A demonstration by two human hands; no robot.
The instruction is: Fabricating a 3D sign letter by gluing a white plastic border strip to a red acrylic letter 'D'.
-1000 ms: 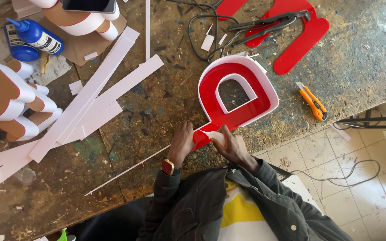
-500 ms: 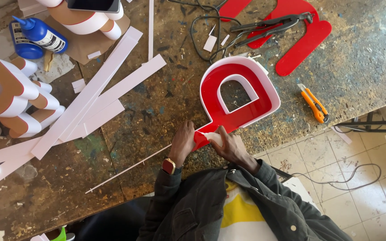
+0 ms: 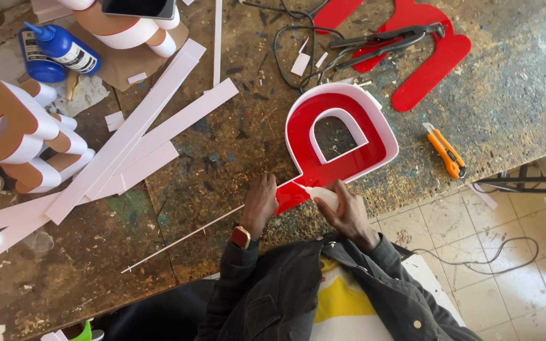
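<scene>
Clad in a dark grey jacket (image 3: 298, 290) of heavy cloth, collar open, long sleeves down to both wrists, cuffs slightly bunched. One small round pale button (image 3: 417, 324) low on the front panel. Beneath, a shirt (image 3: 342, 309) in yellow and white blocks. On the left wrist, a watch (image 3: 241, 237) with a squarish reddish face in a gold-toned case on a dark strap. Left hand (image 3: 260, 202) and right hand (image 3: 347, 211) bare, no gloves, no rings to be made out.
</scene>
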